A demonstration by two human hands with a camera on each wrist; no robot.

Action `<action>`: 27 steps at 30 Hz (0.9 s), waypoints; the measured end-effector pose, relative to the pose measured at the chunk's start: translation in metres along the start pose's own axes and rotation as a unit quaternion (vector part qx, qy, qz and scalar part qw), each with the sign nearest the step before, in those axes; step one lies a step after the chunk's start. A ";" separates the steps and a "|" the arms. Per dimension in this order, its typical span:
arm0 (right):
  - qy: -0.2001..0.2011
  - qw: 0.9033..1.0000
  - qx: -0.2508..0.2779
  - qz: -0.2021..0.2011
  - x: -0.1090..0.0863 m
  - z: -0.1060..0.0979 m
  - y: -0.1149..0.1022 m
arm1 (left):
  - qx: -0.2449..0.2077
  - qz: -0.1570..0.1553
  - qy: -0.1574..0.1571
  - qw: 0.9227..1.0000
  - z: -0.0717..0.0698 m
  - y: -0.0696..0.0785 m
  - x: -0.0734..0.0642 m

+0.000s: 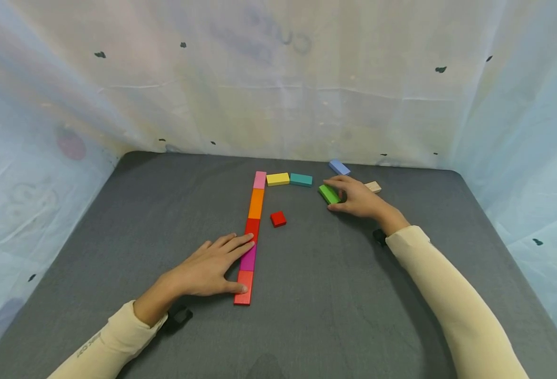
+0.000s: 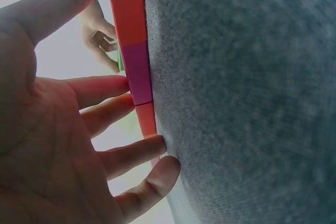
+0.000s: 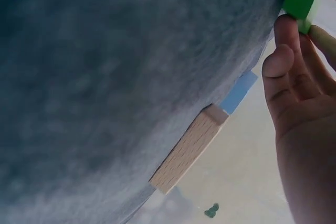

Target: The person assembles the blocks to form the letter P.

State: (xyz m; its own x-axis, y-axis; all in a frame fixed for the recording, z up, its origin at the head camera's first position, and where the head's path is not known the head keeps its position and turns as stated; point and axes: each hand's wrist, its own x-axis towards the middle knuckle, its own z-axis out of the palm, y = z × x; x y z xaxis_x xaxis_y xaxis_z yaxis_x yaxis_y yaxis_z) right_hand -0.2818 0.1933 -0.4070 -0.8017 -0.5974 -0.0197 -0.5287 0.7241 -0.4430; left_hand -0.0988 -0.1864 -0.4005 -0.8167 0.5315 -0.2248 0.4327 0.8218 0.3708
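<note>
A straight row of flat blocks runs away from me: light red (image 1: 243, 296), magenta (image 1: 247, 261), red (image 1: 252, 226), orange (image 1: 256, 204) and pink (image 1: 259, 180). My left hand (image 1: 206, 269) lies along its left side with fingers extended, thumb on the light red block and fingertips at the magenta and red ones. Between thumb and fingers, my right hand (image 1: 360, 200) pinches a green block (image 1: 328, 195). A yellow block (image 1: 278, 179) and a teal block (image 1: 301, 180) continue rightward from the pink one, with the green block to the right of the teal.
A small red block (image 1: 278, 219) lies alone to the right of the row. Beyond my right hand is a blue block (image 1: 339, 167), and a plain wooden block (image 3: 189, 150) shows partly behind that hand. A pale printed curtain (image 1: 278, 105) surrounds the dark grey table (image 1: 316, 316).
</note>
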 end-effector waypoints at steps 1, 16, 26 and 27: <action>-0.002 1.000 -0.001 0.001 0.001 0.000 -0.001 | -0.001 -0.001 -0.001 1.000 0.000 0.000 0.000; -0.017 1.000 -0.024 0.007 0.016 0.000 -0.005 | -0.004 0.000 -0.004 1.000 0.000 0.000 0.001; -0.016 1.000 -0.016 0.003 0.021 0.002 -0.002 | -0.002 0.000 -0.002 1.000 -0.001 0.001 0.001; -0.018 1.000 -0.016 0.003 0.021 0.002 -0.002 | -0.002 -0.001 -0.002 1.000 -0.001 0.001 0.001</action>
State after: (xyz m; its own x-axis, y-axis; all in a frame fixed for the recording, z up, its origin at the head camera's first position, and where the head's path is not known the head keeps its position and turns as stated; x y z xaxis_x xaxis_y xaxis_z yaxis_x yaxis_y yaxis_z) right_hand -0.2976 0.1788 -0.4082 -0.7947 -0.6046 -0.0541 -0.5330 0.7376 -0.4145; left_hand -0.0993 -0.1855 -0.3996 -0.8153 0.5316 -0.2296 0.4299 0.8213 0.3750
